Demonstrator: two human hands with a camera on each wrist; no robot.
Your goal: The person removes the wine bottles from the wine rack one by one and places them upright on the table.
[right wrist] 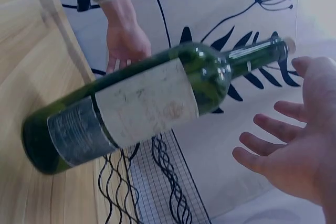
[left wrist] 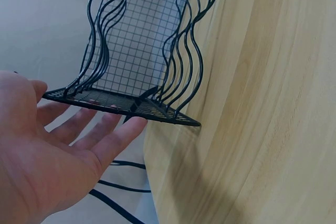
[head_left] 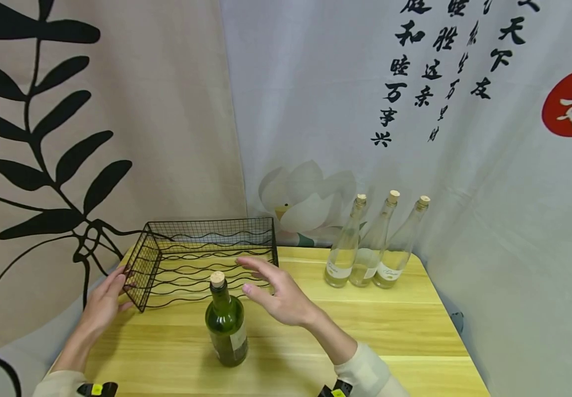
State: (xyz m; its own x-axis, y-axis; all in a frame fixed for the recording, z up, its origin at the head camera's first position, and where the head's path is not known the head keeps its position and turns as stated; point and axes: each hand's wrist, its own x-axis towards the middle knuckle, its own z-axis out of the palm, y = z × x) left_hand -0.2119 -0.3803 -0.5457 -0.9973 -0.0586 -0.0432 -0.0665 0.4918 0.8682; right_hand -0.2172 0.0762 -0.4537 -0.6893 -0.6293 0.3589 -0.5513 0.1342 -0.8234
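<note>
A black wire wine rack (head_left: pixel 206 259) with wavy bars and mesh sides stands toward the back left of the table. My left hand (head_left: pixel 104 300) is at its left end, fingertips against the outer face of the mesh end panel (left wrist: pixel 121 100). In front of the rack, a corked green wine bottle (head_left: pixel 226 331) stands upright, its pale label showing in the right wrist view. Just right of the bottle's neck, my right hand (head_left: pixel 283 295) hovers with spread fingers and holds nothing. A gap separates it from the cork (right wrist: pixel 289 45) in the right wrist view.
Several clear corked bottles (head_left: pixel 360 251) stand close together at the back right of the wooden table (head_left: pixel 405 336). A printed cloth (head_left: pixel 305 110) hangs behind the table. Black cables or cords show below the rack in the left wrist view.
</note>
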